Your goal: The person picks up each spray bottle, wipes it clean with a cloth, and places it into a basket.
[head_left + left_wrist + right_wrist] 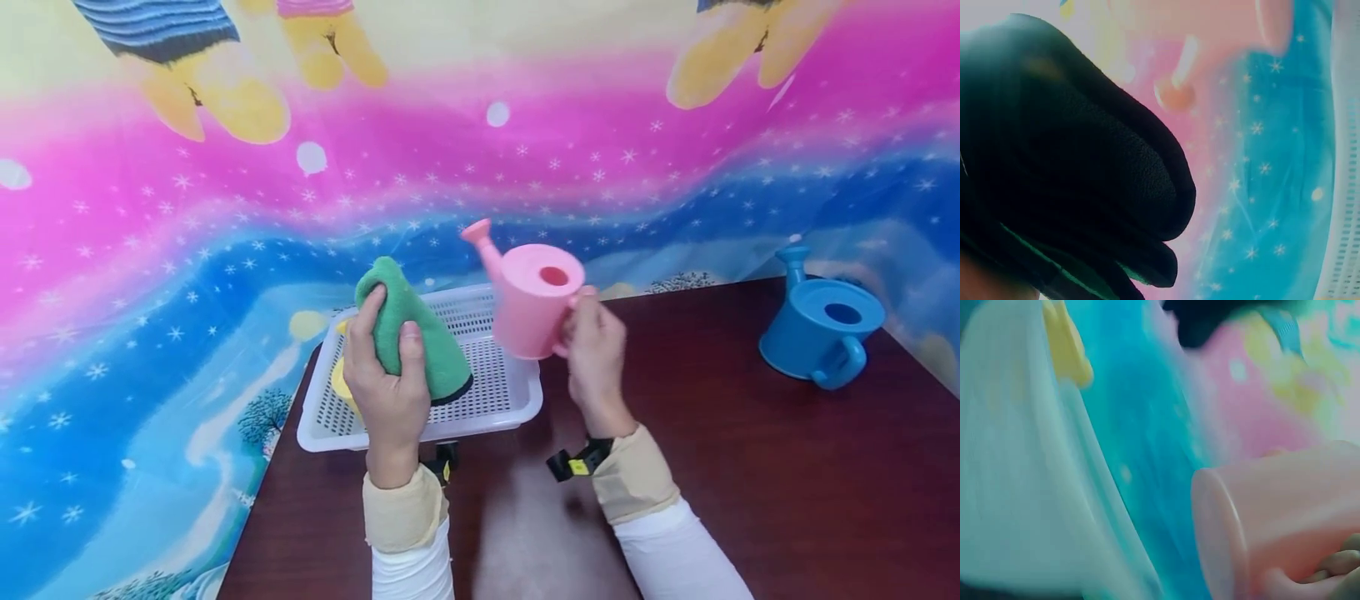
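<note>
A folded green cloth point(420, 333) with a dark edge is gripped by my left hand point(386, 383), fingers bent over its left side and thumb in front. It looks nearly black in the left wrist view, where the folded layers point(1097, 144) fill the left side. My right hand point(600, 358) holds a pink watering can point(532, 308) by its handle, the spout pointing up and left. Both things are in the air at the white perforated basket point(420, 433). In the right wrist view the can's body point(1285, 512) lies sideways, with fingers at its handle.
A blue watering can point(821, 329) stands on the dark wooden table point(720, 467) to the right. Something yellow point(341, 383) sits in the basket's left end, partly hidden by my left hand. A colourful printed sheet point(525, 167) hangs behind the table.
</note>
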{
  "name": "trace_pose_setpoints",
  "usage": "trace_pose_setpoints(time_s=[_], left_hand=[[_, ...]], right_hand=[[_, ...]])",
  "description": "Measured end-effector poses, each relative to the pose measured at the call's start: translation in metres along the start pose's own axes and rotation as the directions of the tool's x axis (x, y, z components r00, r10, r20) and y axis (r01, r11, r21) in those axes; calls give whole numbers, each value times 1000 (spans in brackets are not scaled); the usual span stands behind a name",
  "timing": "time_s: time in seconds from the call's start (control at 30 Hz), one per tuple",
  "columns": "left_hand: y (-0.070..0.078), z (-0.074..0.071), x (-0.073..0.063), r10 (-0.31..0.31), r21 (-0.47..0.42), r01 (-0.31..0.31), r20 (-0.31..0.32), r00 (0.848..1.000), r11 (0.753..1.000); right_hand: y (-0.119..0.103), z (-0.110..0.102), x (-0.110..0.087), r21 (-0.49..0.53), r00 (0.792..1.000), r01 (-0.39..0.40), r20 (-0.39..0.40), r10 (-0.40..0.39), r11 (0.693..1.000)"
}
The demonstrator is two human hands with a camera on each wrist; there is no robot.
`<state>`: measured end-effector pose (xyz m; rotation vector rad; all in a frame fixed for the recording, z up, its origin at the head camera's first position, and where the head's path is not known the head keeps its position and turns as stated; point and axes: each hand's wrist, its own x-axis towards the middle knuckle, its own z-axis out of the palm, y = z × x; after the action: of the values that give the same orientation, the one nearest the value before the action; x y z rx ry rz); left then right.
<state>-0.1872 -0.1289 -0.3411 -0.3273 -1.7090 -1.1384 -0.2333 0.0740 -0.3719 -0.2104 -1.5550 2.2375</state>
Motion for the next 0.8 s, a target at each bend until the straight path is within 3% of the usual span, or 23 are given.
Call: trace_pose_setpoints(time_s=[0.2, 0.33, 0.43, 0.63, 0.8], left_hand=[[2, -10, 4, -25, -12, 24, -75, 997, 1000], [4, -13, 6, -31, -18, 29, -95, 995, 999], [6, -13, 7, -33, -24, 30, -103, 994, 999], [7, -14, 6, -36, -28, 34, -96, 995, 999], [7, -15, 7, -47, -44, 43, -111, 993, 998]], right_hand=[[15, 34, -32, -192, 980, -34, 188, 71, 981], [26, 45, -42, -372, 951, -37, 271, 147, 928], [31, 50, -44, -500, 903, 8, 376, 209, 866], [41, 60, -47, -662, 797, 180, 532, 287, 727], [45, 64, -54, -725, 748, 364, 602, 280, 584]])
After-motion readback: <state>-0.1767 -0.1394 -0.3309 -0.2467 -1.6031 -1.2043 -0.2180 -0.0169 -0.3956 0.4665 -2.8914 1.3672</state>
